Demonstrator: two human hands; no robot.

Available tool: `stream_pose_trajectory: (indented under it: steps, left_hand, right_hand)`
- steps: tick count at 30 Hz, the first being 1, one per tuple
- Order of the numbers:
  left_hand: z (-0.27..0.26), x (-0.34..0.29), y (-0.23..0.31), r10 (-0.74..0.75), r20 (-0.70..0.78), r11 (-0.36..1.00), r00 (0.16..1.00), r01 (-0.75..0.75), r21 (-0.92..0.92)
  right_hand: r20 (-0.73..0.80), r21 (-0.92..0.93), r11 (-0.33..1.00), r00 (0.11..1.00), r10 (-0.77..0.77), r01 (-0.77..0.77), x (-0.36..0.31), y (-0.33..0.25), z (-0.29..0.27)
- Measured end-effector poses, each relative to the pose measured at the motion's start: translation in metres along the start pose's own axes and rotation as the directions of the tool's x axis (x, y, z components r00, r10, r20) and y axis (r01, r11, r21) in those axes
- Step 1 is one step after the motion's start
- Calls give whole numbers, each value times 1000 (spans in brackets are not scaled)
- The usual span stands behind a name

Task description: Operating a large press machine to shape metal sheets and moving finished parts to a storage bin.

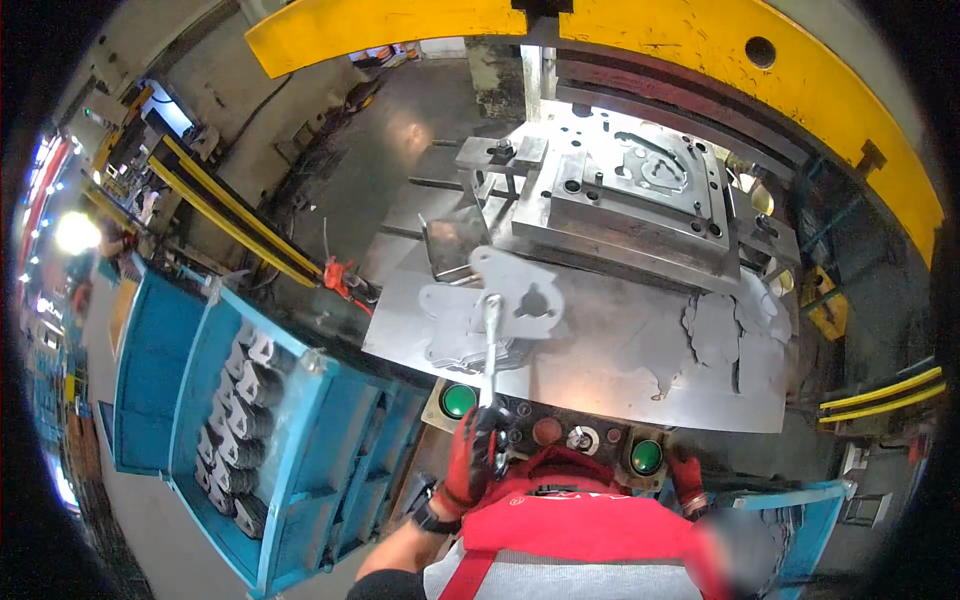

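My left hand, in a red and black glove, is closed round the lower end of a long silver rod with a rounded head. That head lies against a flat grey metal plate with a three-lobed hole. Below the plate is a stack of similar plates on the sheet-metal table; whether they touch is unclear. On the right, my gloved right hand is beside a green push button. Its fingers are mostly hidden, and nothing shows in it.
A press die stands beyond the table, under a yellow press guard. Torn sheet scrap lies at the table's right. Another green button is on the control panel. A blue bin at left holds stacked metal parts.
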State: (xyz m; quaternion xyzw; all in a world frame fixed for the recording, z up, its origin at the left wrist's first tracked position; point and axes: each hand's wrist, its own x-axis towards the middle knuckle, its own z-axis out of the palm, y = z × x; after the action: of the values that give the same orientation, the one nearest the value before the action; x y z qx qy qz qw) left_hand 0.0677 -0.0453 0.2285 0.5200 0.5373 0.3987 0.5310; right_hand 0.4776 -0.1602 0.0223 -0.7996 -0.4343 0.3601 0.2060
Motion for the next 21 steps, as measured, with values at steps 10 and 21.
stream_pose_trajectory:
  steps: [10, 21]
  left_hand:
    - [-40, -24, -98, -232, -121, 937, 965, 188, -293]
    - [-38, -87, 31, 33, -349, 920, 937, -165, -356]
  right_hand:
    - [-445, 438, 840, 889, -107, 320, -21, -122, -15]
    - [343, 923, 353, 744, -573, -154, -75, -268, 11]
